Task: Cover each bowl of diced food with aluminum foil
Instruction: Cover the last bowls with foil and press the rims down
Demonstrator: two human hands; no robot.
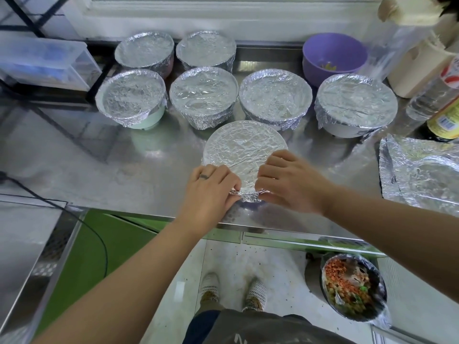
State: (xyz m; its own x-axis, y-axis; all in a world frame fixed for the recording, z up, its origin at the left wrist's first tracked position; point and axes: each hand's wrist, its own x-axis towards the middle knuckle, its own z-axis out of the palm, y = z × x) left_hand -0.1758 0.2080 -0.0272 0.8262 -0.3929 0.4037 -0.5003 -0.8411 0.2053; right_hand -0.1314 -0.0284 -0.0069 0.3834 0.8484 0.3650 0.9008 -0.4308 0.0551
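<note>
1. A steel bench (74, 155) carries many foil-covered bowls; the nearest one, the front bowl (244, 147), sits close to the bench's near edge, in front of the others.
2. The left hand (211, 192) rests at the near-left rim of the front bowl, its grip clenched on the foil edge (248, 196), fingertips pinching the crumpled fold against the bowl's side.
3. The right hand (290, 182) lies at the near-right rim, its grip also closed on the same foil edge, with fingers curled over the top sheet.
4. Between the two hands the foil is bunched into a small wrinkled tuck hanging below the rim; the rest of the sheet lies flat and creased across the bowl's mouth.
5. Behind it stand four covered bowls in a row: a pale green bowl (131, 99) at left, then two middle ones, then a white bowl (356, 105) at right.
6. Two more covered bowls sit farther back at left, near the wall.
7. A purple bowl (334, 59) stands uncovered at the back right, with a little yellowish food inside.
8. A loose foil sheet (419, 175) lies on the bench at the right edge, well apart from the hands.
9. Bottles (442, 108) stand at the far right, behind the sheet.
10. Below the bench, on the floor at right, a dark bowl (354, 286) holds mixed diced food under clear film.
</note>
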